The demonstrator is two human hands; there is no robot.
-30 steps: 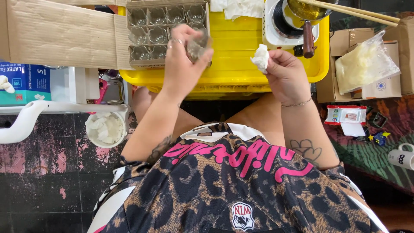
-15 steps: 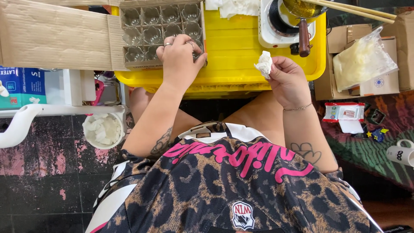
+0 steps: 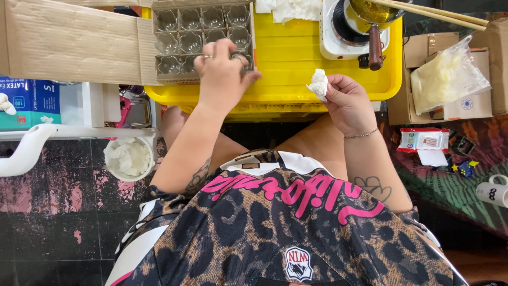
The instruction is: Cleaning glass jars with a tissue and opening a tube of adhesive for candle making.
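**Left hand at the divided box, right hand holding the wipe**

Left hand (image 3: 222, 74) sits over the near right corner of the cardboard box (image 3: 159, 77) with its grid of small glass jars (image 3: 186, 43). Fingers are curled down together into a cell; looks like they're around a jar, but the hand hides it, so I can't tell if there's an actual grip.

Right hand (image 3: 346, 100) is off to the side above the near edge of the yellow tray (image 3: 296, 69), thumb and forefinger pinching a crumpled white tissue (image 3: 319, 83). Other fingers loosely curled.

My read on doing this step well:
- keep the jar vertical in its cell; the cardboard dividers look thin and would snag a tilted rim
- hold by the jar's sides, not inside the rim
- keep the tissue hand apart from the small electric hotplate (image 3: 338, 32) and pan (image 3: 373, 16) at the far right of the tray

Tissue sits at the right fingertips, well apart from the left hand and box.
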